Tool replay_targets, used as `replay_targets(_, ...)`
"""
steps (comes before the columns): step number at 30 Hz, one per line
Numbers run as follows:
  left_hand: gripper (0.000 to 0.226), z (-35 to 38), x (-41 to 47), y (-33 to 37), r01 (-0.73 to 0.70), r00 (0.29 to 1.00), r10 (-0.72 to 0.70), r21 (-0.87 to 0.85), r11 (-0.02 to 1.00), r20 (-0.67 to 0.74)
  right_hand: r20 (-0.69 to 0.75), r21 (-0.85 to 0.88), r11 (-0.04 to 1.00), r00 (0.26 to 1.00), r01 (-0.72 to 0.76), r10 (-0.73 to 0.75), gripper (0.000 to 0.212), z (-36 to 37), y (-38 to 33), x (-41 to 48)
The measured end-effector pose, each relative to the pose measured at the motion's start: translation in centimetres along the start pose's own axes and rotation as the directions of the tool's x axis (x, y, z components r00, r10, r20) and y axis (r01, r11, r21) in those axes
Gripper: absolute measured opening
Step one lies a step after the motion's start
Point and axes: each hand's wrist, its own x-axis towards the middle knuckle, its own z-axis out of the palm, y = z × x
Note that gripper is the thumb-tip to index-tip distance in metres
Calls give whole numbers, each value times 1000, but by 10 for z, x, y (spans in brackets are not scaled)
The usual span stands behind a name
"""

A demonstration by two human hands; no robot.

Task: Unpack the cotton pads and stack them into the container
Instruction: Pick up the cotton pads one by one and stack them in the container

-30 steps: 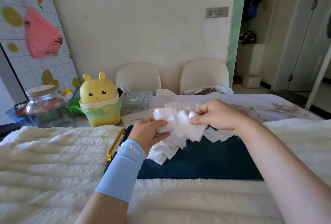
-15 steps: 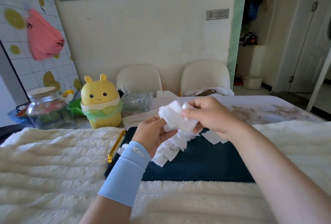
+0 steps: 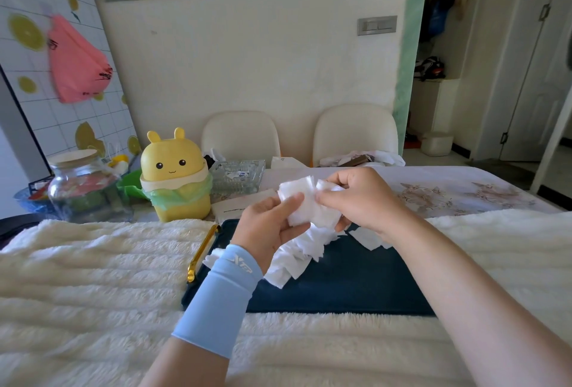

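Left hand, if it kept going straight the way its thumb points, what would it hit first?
The left hand pinches the cotton pads, so those come first; just past them, probably the right hand, which grips the same bunch. Depth is unclear.

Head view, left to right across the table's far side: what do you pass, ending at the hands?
Glass jar → yellow bunny-eared bin → clear glass dish → left hand → cotton pads gripped by both hands → right hand.
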Motion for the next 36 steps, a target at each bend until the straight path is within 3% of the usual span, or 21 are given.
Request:
replay_targets(3,22,-7,2,-1,2,998,-4,-21,1000,-67,40,133,991,999,-34,29,7,-8,4,3)
replay_targets(7,17,-13,4,-2,24,991,-11,97,995,-133,-106,93,995,994,41,-31,15,-23,3,5)
replay_targets(11,15,-8,3,-4,33,996,-18,160,986,-93,63,259,963,993,80,-99,15,-18,-10,-3)
replay_targets(17,25,-2,-3,1,52,997,-55,70,996,53,7,7,979,979,204,-204,23,3,-5,-1)
replay_targets(24,25,-4,-4,2,73,993,-87,161,984,81,157,-64,953,946,297,-284,35,-6,-4,-2)
replay_targets(28,28,-4,-5,2,75,990,-92,159,984,102,87,-166,928,943,332,-322,42,-1,-1,-1)
replay_targets(31,40,-2,-4,5,91,993,-98,89,992,73,29,-263,909,944,324,-329,61,0,2,1)
replay_targets(33,53,-2,-3,6,83,990,-90,71,994,106,17,-260,918,952,300,-306,70,1,3,1)
replay_targets(36,36,-1,-4,3,-31,989,5,182,983,145,24,-123,971,979,203,-201,68,5,4,2)
